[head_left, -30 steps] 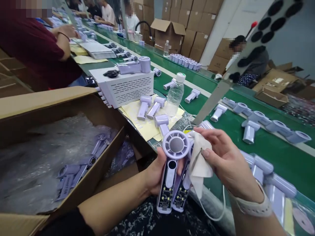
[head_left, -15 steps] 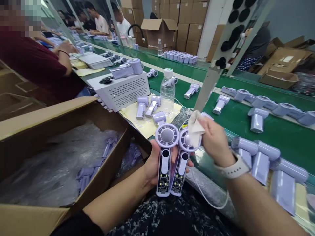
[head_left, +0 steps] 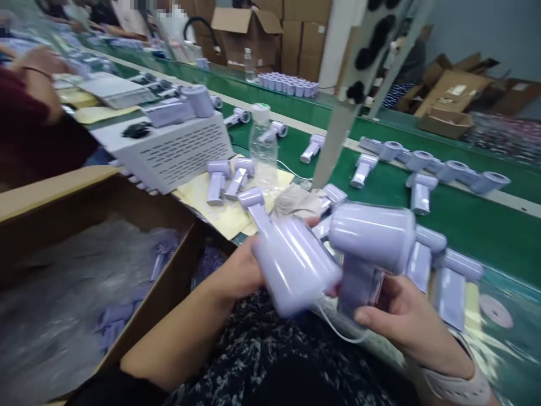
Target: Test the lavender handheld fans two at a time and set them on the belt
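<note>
In my left hand is a lilac handheld fan, smeared by motion and tilted, with its smooth head toward me. My right hand grips a second lilac handheld fan by its handle. That one is upright, its round head turned sideways, and the two fans are close together. Beyond my left hand a pale cloth lies crumpled on the bench. Lilac fans stand in a row to the right of my right hand. Another fan lies just past the left one.
An open cardboard box with fans in plastic is at my left. A clear bottle and yellow paper sit by a white metal case. A slanted post rises before the green conveyor, which carries more fans.
The cloth has left my right hand and lies on the bench. My right hand has taken one of the two fans my left hand held, and both fans have turned. The view has shifted right.
</note>
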Action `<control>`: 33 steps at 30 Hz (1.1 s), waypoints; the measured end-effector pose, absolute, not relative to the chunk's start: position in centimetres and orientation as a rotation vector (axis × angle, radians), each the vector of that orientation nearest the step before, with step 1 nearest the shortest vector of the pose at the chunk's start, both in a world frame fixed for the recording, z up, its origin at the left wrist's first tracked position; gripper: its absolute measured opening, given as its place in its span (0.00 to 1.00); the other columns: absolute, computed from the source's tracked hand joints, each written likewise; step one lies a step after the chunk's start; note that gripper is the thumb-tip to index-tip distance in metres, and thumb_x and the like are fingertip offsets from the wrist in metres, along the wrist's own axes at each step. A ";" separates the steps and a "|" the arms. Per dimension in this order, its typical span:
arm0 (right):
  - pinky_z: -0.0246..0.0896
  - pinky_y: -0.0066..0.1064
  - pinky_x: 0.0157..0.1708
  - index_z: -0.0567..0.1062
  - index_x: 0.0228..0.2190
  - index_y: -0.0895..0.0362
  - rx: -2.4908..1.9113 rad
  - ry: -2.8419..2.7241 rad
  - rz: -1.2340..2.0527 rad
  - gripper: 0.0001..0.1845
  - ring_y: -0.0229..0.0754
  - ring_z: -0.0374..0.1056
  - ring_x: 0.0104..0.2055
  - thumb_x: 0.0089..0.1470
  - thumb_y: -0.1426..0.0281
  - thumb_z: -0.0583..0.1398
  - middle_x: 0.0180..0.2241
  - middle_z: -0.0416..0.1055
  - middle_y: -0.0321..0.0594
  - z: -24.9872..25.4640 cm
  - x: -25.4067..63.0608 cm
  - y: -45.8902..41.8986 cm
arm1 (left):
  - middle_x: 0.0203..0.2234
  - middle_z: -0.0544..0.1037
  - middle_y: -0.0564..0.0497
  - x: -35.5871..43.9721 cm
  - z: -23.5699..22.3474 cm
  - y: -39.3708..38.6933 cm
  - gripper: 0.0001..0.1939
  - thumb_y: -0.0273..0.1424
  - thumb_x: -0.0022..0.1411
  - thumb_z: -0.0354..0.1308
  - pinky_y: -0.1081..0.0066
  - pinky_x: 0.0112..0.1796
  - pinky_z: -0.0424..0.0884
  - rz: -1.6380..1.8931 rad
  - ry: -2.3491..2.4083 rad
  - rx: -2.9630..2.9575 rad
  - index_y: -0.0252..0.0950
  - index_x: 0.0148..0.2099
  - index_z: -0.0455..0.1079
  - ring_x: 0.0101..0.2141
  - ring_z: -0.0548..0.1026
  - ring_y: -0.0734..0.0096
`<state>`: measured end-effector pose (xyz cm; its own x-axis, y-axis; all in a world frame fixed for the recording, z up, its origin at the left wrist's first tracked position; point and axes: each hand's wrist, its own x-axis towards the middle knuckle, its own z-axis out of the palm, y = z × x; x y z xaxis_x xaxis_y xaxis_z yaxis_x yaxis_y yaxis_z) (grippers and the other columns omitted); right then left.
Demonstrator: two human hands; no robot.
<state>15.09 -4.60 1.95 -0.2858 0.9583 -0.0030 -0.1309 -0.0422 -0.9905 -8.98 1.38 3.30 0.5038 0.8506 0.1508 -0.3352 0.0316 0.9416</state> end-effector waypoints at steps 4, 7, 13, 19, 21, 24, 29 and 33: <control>0.73 0.35 0.36 0.78 0.44 0.49 -1.020 -0.920 1.268 0.21 0.44 0.71 0.36 0.50 0.58 0.75 0.38 0.76 0.37 1.4 18.0 -6.8 | 0.38 0.79 0.49 -3.3 1.5 2.4 0.24 0.49 0.57 0.71 0.63 0.44 0.78 1.072 0.396 0.994 0.38 0.47 0.75 0.38 0.78 0.65; 0.73 0.35 0.37 0.79 0.45 0.49 -0.849 -0.798 1.322 0.17 0.44 0.72 0.38 0.56 0.57 0.71 0.43 0.77 0.41 1.7 19.6 -8.6 | 0.38 0.76 0.53 0.1 1.7 1.2 0.26 0.34 0.54 0.75 0.66 0.41 0.78 0.933 0.323 0.969 0.40 0.52 0.70 0.37 0.78 0.69; 0.71 0.30 0.34 0.79 0.43 0.53 -0.711 -0.758 1.410 0.14 0.41 0.73 0.33 0.62 0.58 0.68 0.32 0.76 0.40 0.7 20.4 -10.2 | 0.39 0.76 0.52 1.7 2.9 -1.1 0.25 0.36 0.65 0.67 0.69 0.33 0.78 0.679 0.188 1.087 0.40 0.58 0.62 0.32 0.82 0.68; 0.73 0.31 0.36 0.80 0.43 0.51 -0.767 -0.778 1.431 0.13 0.41 0.72 0.35 0.59 0.58 0.70 0.36 0.76 0.40 0.4 19.3 -9.1 | 0.44 0.77 0.48 -0.5 3.2 -2.1 0.24 0.36 0.66 0.67 0.63 0.40 0.79 0.705 0.282 1.129 0.40 0.58 0.60 0.37 0.84 0.63; 0.73 0.32 0.34 0.80 0.44 0.50 -0.797 -0.853 1.435 0.14 0.42 0.71 0.34 0.59 0.59 0.70 0.38 0.75 0.40 0.7 19.0 -8.8 | 0.42 0.76 0.49 -1.2 3.2 -2.2 0.23 0.37 0.65 0.67 0.64 0.38 0.79 0.729 0.310 1.171 0.40 0.57 0.61 0.36 0.83 0.65; 0.71 0.31 0.32 0.79 0.47 0.49 -0.832 -0.910 1.402 0.15 0.41 0.69 0.32 0.60 0.60 0.70 0.37 0.75 0.40 1.0 18.3 -8.2 | 0.37 0.74 0.53 -1.6 3.0 -1.9 0.21 0.39 0.64 0.68 0.69 0.33 0.76 0.820 0.389 1.216 0.39 0.51 0.61 0.30 0.80 0.70; 0.71 0.33 0.32 0.78 0.44 0.50 -0.834 -0.873 1.439 0.15 0.42 0.68 0.33 0.59 0.57 0.70 0.38 0.73 0.40 0.8 17.8 -7.6 | 0.36 0.74 0.54 -0.9 2.5 -1.3 0.25 0.40 0.60 0.70 0.68 0.33 0.74 0.814 0.470 1.178 0.39 0.50 0.61 0.30 0.78 0.70; 0.72 0.35 0.34 0.77 0.46 0.51 -0.821 -0.800 1.454 0.17 0.44 0.70 0.35 0.58 0.59 0.70 0.41 0.74 0.42 0.2 18.0 -8.0 | 0.37 0.73 0.54 -0.4 2.3 -1.0 0.25 0.38 0.58 0.71 0.68 0.32 0.74 0.785 0.415 1.118 0.39 0.50 0.61 0.30 0.78 0.69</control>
<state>17.96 -7.96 0.22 -0.0260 0.9992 -0.0299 -0.5099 -0.0390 -0.8593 -0.37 -0.98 2.35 0.6680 0.7397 0.0817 -0.3492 0.2146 0.9122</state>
